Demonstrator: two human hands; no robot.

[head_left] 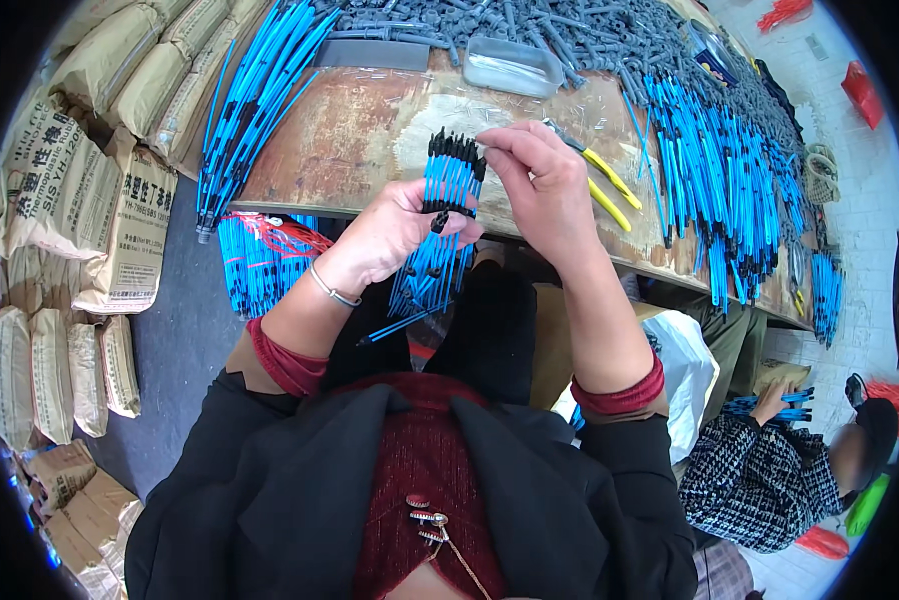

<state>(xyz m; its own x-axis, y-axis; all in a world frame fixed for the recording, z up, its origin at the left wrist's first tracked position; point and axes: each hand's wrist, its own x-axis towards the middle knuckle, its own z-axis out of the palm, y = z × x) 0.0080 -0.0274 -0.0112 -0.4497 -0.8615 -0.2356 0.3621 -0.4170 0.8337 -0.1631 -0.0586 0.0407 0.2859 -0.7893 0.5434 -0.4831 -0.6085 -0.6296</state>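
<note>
My left hand (381, 238) is wrapped round a bundle of thin blue tubes (451, 182) with black fittings at their ends. The black ends point up toward the table, and the tubes' lower part hangs over my lap. At the bundle's upper right corner, the thumb and fingers of my right hand (546, 180) are pinched together. Whatever lies between those fingertips is too small to make out. A single blue tube (406, 325) sticks out sideways below the bundle.
Yellow-handled pliers (609, 188) lie on the worn wooden table (334, 135), right of my right hand. Grey plastic fittings (589, 35) heap behind a clear tray (512, 68). Blue tubes (714, 170) pile at right, others (259, 100) at left. Paper sacks (134, 230) stand left; a co-worker (769, 480) sits right.
</note>
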